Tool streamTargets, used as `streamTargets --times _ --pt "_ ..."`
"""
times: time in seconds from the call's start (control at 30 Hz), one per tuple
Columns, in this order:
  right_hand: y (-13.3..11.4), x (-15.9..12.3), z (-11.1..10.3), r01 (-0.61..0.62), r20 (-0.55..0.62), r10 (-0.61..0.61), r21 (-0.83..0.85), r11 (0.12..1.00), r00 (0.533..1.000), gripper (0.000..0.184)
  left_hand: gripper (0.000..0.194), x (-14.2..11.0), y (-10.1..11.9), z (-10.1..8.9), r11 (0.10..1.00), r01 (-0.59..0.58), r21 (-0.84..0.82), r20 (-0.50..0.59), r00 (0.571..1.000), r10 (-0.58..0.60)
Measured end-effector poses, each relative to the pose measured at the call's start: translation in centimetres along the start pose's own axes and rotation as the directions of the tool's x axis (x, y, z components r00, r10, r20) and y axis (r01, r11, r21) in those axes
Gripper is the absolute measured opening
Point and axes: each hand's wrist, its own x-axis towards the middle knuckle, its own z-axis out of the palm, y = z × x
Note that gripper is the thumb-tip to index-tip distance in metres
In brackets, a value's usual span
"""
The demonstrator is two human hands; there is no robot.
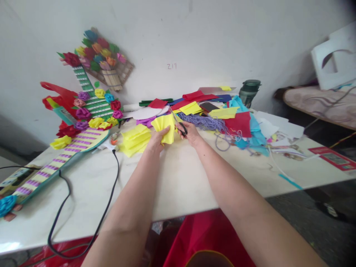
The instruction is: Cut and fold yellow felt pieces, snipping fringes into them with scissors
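Note:
My left hand pinches a piece of yellow crepe paper that fans out above the table. In my right hand is a pair of scissors with black handles, its blades pointing up and away, just right of the yellow piece. Whether the blades touch the paper I cannot tell. More yellow crepe sheets lie on the table left of my left hand. A bundle of purple yarn rests just beyond my right hand.
Paper-flower letter shapes stand at the left, with a black cable looping in front. Coloured paper, a dark phone and a green bottle lie or stand along the wall. Blue crepe scraps are at right.

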Motion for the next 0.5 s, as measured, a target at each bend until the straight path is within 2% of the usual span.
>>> streamTargets --times 0.27,0.5 --pt "0.31 0.21 -0.17 0.027 0.012 -0.027 0.027 0.999 1.000 0.039 0.029 0.20 -0.15 -0.25 1.000 -0.022 0.010 0.063 0.998 0.021" --pt "0.36 0.30 -0.29 0.020 -0.010 -0.020 -0.006 1.000 1.000 0.034 0.035 0.00 -0.06 -0.03 1.000 -0.008 0.000 0.023 1.000 0.008"
